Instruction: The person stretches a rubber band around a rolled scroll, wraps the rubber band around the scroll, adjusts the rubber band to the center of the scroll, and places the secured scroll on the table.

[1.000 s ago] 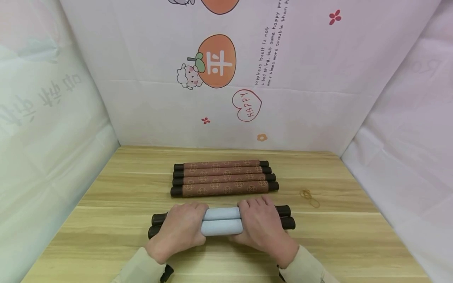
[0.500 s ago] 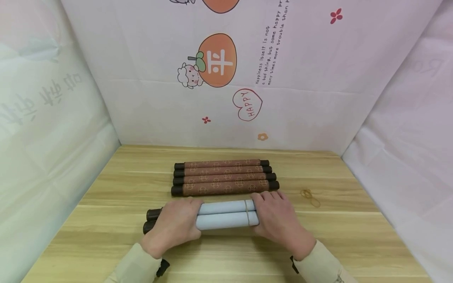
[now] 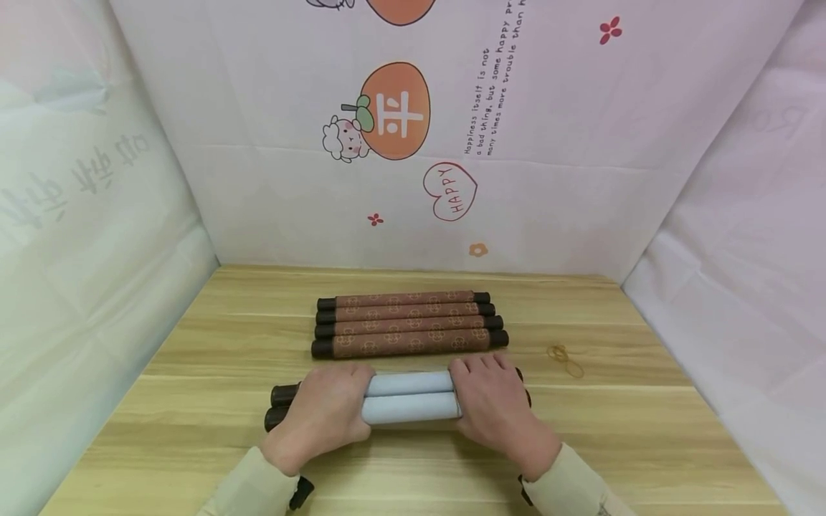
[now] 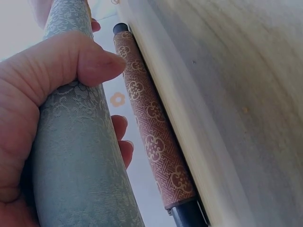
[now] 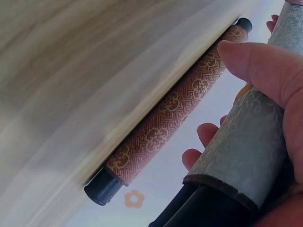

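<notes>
Two pale blue scrolls with black end knobs lie side by side in both hands, over the front part of the table. My left hand grips the pair left of the middle, thumb on the near side. On the right part, my right hand grips them the same way. A thin rubber band circles the pair right at the right hand's edge, mostly covered by it. In the left wrist view, the patterned blue scroll runs under the thumb. The right wrist view shows black knobs beyond the right hand.
Several brown scrolls with gold flower patterns and black ends lie in a row behind the hands. Loose rubber bands lie to the right on the wooden table. White printed cloth hangs at the back and both sides.
The right hand first shifted right along the blue scrolls, baring the rubber band, then came back partly over it. The left hand and scrolls moved only slightly.
</notes>
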### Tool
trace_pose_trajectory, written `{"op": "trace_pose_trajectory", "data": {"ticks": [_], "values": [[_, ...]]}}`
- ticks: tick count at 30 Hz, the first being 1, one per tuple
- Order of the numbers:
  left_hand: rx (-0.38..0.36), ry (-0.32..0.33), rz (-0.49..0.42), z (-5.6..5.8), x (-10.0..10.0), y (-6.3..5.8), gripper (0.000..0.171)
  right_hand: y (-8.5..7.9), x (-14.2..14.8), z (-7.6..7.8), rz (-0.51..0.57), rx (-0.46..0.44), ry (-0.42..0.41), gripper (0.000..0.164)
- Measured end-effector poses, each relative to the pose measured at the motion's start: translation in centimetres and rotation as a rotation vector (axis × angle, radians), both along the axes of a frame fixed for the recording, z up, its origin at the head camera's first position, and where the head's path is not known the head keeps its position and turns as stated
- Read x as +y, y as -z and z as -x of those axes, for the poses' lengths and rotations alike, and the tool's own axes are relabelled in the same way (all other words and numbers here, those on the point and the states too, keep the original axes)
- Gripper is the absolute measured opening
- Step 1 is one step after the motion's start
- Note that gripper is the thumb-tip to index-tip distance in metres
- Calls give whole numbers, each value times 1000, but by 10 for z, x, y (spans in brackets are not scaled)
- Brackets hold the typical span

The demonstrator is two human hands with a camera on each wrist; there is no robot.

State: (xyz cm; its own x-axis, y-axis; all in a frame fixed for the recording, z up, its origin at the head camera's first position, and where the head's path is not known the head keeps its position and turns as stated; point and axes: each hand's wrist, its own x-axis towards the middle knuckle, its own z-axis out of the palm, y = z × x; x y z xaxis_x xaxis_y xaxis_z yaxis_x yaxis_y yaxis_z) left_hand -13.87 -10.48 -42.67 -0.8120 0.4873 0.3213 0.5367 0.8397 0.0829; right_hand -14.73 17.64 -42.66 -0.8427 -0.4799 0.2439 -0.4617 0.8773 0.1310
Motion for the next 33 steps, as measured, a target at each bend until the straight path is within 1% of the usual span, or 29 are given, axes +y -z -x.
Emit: {"op": "trace_pose_trajectory", "data": {"ticks": [8, 15, 20, 27, 33], "values": [[5, 1, -7, -2, 1, 0, 43, 0, -6, -2, 12, 23, -12, 62], [-23, 4, -17, -1, 2, 4, 42, -1, -11, -4, 12, 13, -25, 63], [-45, 16, -27, -2, 5, 3, 42, 0, -15, -6, 24, 32, -43, 61], [-48, 25, -26, -3, 8, 4, 42, 1, -26, -8, 12, 24, -29, 65], [-72, 17, -19, -3, 8, 3, 43, 1, -29, -10, 17, 24, -24, 69]]}}
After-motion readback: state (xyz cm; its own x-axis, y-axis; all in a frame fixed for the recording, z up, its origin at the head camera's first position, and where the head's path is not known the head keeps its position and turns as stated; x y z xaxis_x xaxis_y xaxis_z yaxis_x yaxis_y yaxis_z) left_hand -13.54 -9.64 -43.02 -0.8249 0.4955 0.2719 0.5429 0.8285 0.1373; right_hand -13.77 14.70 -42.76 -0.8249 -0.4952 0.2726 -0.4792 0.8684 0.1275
